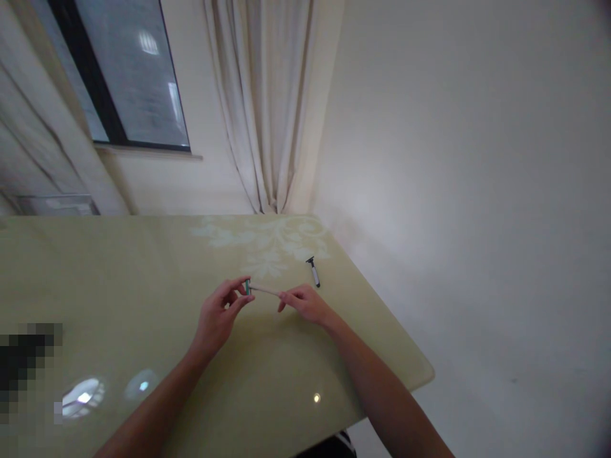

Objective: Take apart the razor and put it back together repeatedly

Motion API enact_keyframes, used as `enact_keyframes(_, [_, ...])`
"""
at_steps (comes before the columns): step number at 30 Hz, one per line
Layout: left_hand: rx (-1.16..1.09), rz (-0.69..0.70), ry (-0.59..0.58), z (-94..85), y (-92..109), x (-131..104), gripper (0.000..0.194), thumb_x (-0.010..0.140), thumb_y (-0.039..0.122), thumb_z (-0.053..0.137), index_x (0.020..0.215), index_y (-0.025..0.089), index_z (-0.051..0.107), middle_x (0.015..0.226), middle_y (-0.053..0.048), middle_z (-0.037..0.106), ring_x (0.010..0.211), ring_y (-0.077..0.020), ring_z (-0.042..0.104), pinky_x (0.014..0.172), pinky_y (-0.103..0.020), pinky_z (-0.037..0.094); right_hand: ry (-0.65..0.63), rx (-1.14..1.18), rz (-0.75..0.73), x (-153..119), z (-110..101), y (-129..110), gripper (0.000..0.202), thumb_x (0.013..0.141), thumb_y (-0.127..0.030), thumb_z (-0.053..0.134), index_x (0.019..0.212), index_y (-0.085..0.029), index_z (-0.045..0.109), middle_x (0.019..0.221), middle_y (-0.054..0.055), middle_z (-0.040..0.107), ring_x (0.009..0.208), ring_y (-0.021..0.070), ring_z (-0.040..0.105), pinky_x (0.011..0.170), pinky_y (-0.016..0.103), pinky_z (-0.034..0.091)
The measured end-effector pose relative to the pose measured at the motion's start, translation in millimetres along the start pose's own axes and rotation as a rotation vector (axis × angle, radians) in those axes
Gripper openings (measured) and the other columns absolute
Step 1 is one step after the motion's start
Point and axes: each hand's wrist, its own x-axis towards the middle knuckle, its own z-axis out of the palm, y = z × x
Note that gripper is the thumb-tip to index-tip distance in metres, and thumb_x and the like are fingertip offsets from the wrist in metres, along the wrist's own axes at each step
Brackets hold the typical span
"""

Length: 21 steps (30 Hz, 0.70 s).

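Note:
A razor with a thin, pale handle is held level above the table between my two hands. My left hand is closed in a pinch, thumb and fingers at the two ends of the teal piece at the razor's head. Whether this teal piece is a cover or the head itself is too small to tell. The handle's other end sits between the thumb and fingers of my right hand. Just beyond that hand, a second razor with a black head and grey handle lies on the table.
The glossy, pale green glass-like table has a white floral pattern near its far corner. A white wall runs along its right side. Behind it hang curtains beside a dark-framed window. A pixelated dark patch covers the lower left.

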Motion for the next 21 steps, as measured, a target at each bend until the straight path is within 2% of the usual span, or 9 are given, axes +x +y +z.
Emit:
enact_keyframes(3, [0.009,-0.001,0.007,-0.3,-0.7,0.0,0.036,0.083,0.042,0.075,0.114,0.022,0.074,0.079,0.003,0.06,0.056,-0.0092,0.046,0.055,-0.023,0.04,0.034,0.004,0.007,-0.3,-0.9,-1.1,0.065,0.096,-0.069,0.051,0.082,-0.014,0.083,0.053,-0.005,0.03,0.053,0.01,0.029,0.054,0.027,0.021])
enact_keyframes(8, [-0.007,0.006,0.004,0.4,-1.9,-0.2,0.036,0.084,0.041,0.075,0.115,0.023,0.074,0.08,0.003,0.059,0.058,-0.0093,0.046,0.055,-0.022,0.041,-0.047,0.024,0.005,-0.9,-1.8,-4.3,0.063,0.096,-0.068,0.052,0.084,-0.015,0.084,0.054,-0.005,0.029,0.053,0.0098,0.029,0.053,0.027,0.021])
enact_keyframes(12, [-0.018,0.0,-0.023,1.8,-0.9,-0.6,0.037,0.083,0.041,0.075,0.115,0.023,0.074,0.08,0.003,0.059,0.056,-0.0091,0.045,0.053,-0.022,0.04,0.006,0.011,0.024,-0.8,-3.5,-5.2,0.065,0.096,-0.069,0.051,0.083,-0.014,0.084,0.053,-0.006,0.025,0.053,0.0102,0.027,0.054,0.027,0.021])
enact_keyframes(17, [-0.015,-0.001,-0.028,1.7,1.0,-0.5,0.037,0.083,0.039,0.075,0.116,0.023,0.074,0.081,0.003,0.06,0.057,-0.0093,0.047,0.054,-0.023,0.04,-0.073,0.017,0.022,-0.3,-2.7,-4.6,0.067,0.096,-0.07,0.05,0.085,-0.014,0.084,0.054,-0.006,0.027,0.053,0.0099,0.029,0.054,0.027,0.021])
enact_keyframes(21, [-0.001,-0.004,-0.049,1.7,1.2,-1.0,0.037,0.082,0.039,0.075,0.115,0.024,0.074,0.081,0.002,0.062,0.057,-0.0099,0.047,0.055,-0.023,0.041,-0.018,-0.003,0.037,0.3,-3.7,-3.3,0.068,0.096,-0.072,0.049,0.084,-0.014,0.084,0.054,-0.006,0.025,0.053,0.0102,0.028,0.054,0.028,0.02])
